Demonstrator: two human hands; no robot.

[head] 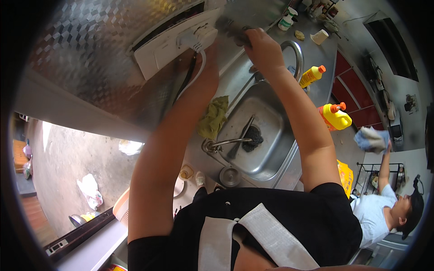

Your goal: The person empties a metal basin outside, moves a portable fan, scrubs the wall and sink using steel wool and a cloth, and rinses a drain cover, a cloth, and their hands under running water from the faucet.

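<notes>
My right hand (262, 49) is raised beyond the sink, closed on a dark grey thing (242, 35), perhaps a scouring pad, too blurred to tell. It is close to the metal wall. My left forearm (200, 84) reaches up behind a white wall socket panel (162, 50), which hides my left hand. A white plug (205, 37) with a white cord is in the panel. Below my arms lies the steel sink (271, 152), with a dark mesh pad (252, 138) and a long dark tool (239, 142) inside. A green cloth (213, 118) rests at its left rim.
A thin tap (227, 143) and an arched tap (298, 57) reach over the sink. A yellow bottle (311, 76), a yellow jug (335, 117), a spray bottle (287, 21) and a white cup (319, 36) stand to the right. Another person (376, 210) lifts a cloth (372, 139).
</notes>
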